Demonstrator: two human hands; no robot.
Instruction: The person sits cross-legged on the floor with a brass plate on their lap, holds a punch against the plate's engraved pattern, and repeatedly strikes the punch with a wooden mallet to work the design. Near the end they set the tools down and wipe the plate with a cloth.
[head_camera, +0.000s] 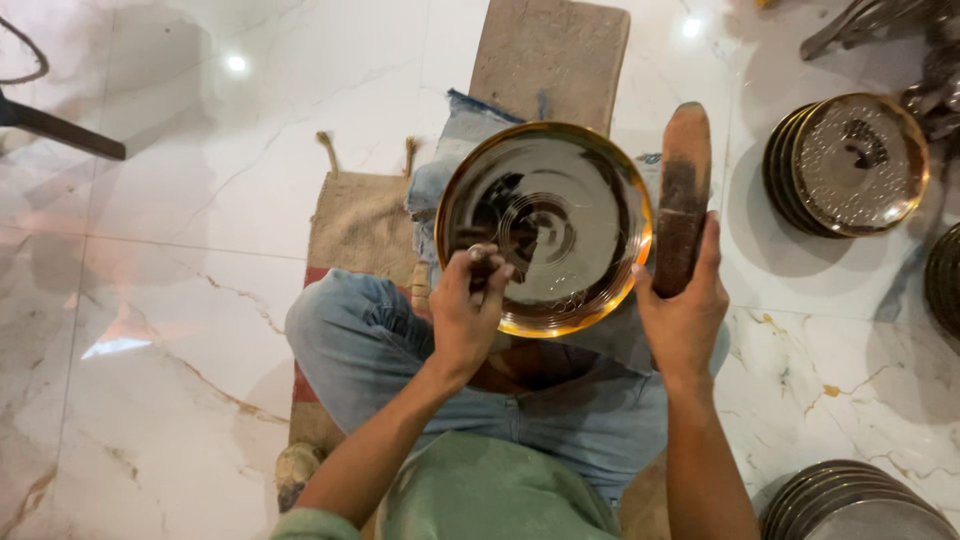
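Marble floor | plate tilted on lap for access | left hand closed on punch | right hand gripping mallet upright

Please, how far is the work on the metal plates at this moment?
One stack of plates at the upper right already carries a dotted pattern on top. In hand: the left hand sets a small tool on the brass-rimmed plate, and the right hand holds a wooden mallet. The plain stack at the lower right looks unworked.
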